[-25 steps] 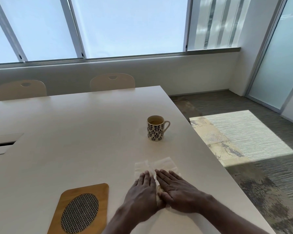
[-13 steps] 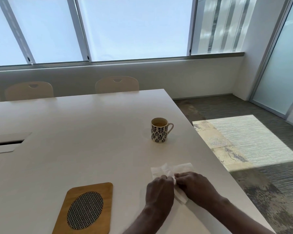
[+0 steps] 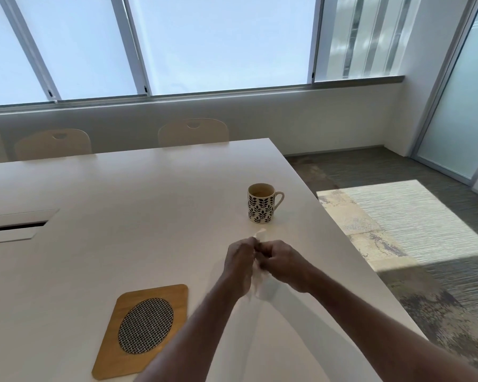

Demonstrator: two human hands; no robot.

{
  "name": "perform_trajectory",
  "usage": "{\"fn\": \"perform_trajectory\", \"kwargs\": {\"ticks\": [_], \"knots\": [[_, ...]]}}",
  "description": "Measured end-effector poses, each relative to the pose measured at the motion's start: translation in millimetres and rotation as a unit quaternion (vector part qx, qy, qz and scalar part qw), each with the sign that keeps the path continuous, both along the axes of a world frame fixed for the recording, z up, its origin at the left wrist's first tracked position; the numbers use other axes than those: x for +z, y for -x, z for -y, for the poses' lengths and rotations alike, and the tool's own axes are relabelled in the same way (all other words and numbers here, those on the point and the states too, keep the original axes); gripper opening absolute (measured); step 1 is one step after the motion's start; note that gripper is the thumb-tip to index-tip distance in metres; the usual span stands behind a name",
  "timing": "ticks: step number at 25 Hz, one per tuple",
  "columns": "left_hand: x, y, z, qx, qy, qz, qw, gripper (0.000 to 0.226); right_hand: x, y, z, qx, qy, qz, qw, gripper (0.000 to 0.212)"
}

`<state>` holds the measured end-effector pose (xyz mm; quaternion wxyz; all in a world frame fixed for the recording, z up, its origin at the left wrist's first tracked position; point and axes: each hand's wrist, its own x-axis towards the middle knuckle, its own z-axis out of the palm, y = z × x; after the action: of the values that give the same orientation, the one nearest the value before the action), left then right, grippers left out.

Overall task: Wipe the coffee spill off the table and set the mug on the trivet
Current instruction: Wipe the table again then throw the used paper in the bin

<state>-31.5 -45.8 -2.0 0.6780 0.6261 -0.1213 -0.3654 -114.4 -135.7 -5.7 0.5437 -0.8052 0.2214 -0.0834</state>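
A white mug with a dark leaf pattern (image 3: 261, 204) stands on the white table (image 3: 122, 216), coffee inside, handle to the right. In front of it my left hand (image 3: 239, 260) and my right hand (image 3: 283, 261) are lifted together above the table, both closed around a bunched white paper towel (image 3: 259, 271); a corner of it sticks up between them. A wooden trivet with a woven black-and-white oval (image 3: 144, 329) lies at the near left. No spill is visible on the table.
The table's right edge runs close past the mug, with carpet and a sunlit patch (image 3: 398, 221) beyond. A cable hatch (image 3: 14, 227) sits in the table at the left. Chairs (image 3: 193, 132) line the far side under the windows.
My hands went from pressing the towel flat on the table to gathering it up and lifting it, bunched, off the surface. The mug and trivet stayed put.
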Motion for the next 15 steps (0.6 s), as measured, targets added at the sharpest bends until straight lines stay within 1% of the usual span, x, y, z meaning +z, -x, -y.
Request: {"fn": "perform_trajectory", "kwargs": {"ticks": [1, 2, 4, 5, 6, 7, 8, 9, 10, 12, 14, 15], "knots": [[3.3, -2.6, -1.1, 0.002, 0.016, -0.013, 1.000, 0.017, 2.0, 2.9, 1.7, 0.016, 0.009, 0.004, 1.000, 0.021], [6.1, -4.0, -1.3, 0.008, 0.029, -0.029, 0.999, 0.020, 5.5, 6.3, 4.3, 0.014, 0.025, 0.020, 0.999, 0.020], [9.5, -2.0, 2.2, 0.045, 0.041, -0.055, 0.997, 0.032, 14.4, 11.2, 12.1, -0.060, 0.034, 0.071, 0.995, 0.012], [11.2, 1.6, 4.4, 0.062, 0.045, -0.063, 0.995, 0.033, 18.6, 13.0, 16.7, -0.104, 0.047, 0.083, 0.990, 0.014], [13.5, 6.6, 6.8, 0.074, 0.050, -0.067, 0.994, 0.033, 22.1, 14.3, 20.1, -0.125, 0.075, 0.083, 0.986, 0.025], [14.8, 11.2, 9.4, 0.082, 0.057, -0.068, 0.993, 0.033, 23.5, 15.2, 21.4, -0.115, 0.099, 0.068, 0.986, 0.033], [15.0, 14.4, 12.0, 0.087, 0.064, -0.068, 0.992, 0.034, 23.3, 15.7, 19.9, -0.086, 0.101, 0.058, 0.989, 0.037], [15.3, 16.6, 13.9, 0.090, 0.071, -0.069, 0.991, 0.034, 22.2, 16.6, 15.2, -0.059, 0.087, 0.068, 0.992, 0.034], [16.1, 17.8, 14.6, 0.087, 0.082, -0.071, 0.990, 0.035, 20.1, 17.3, 9.1, -0.055, 0.080, 0.092, 0.991, 0.027], [19.1, 18.6, 13.3, 0.049, 0.119, -0.081, 0.988, 0.036, 18.7, 19.0, 1.9, -0.102, 0.102, 0.150, 0.978, 0.014], [21.7, 18.8, 8.8, -0.046, 0.174, -0.081, 0.980, 0.038, 17.9, 19.6, 5.3, -0.175, 0.123, 0.184, 0.959, 0.014], [20.6, 17.9, 6.3, -0.100, 0.189, -0.059, 0.975, 0.045, 18.9, 20.1, 8.0, -0.210, 0.132, 0.189, 0.950, 0.016]]}}
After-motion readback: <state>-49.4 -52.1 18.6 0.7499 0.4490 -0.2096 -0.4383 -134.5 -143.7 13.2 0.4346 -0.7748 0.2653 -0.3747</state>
